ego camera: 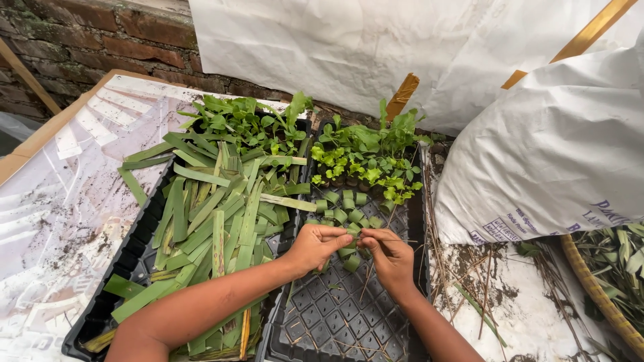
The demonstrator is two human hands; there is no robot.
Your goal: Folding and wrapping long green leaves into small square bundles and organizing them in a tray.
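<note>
My left hand (pixel 314 247) and my right hand (pixel 389 258) meet over a black seedling tray (pixel 349 315). Between the fingertips of both hands runs a thin stick (pixel 386 240), held beside a small rolled green leaf cup (pixel 351 231). Just beyond the hands, several more rolled leaf cups (pixel 349 204) stand in the tray's cells. Behind those, young green seedlings (pixel 365 157) fill the tray's far rows. To the left, a second black tray (pixel 134 255) carries a pile of cut green leaf strips (pixel 215 214).
A large white sack (pixel 557 154) lies at the right, and a woven basket (pixel 600 295) with leaves sits at the lower right. White sheeting (pixel 349 47) hangs at the back over a brick wall (pixel 100 33). A soiled printed sheet (pixel 47 201) covers the left.
</note>
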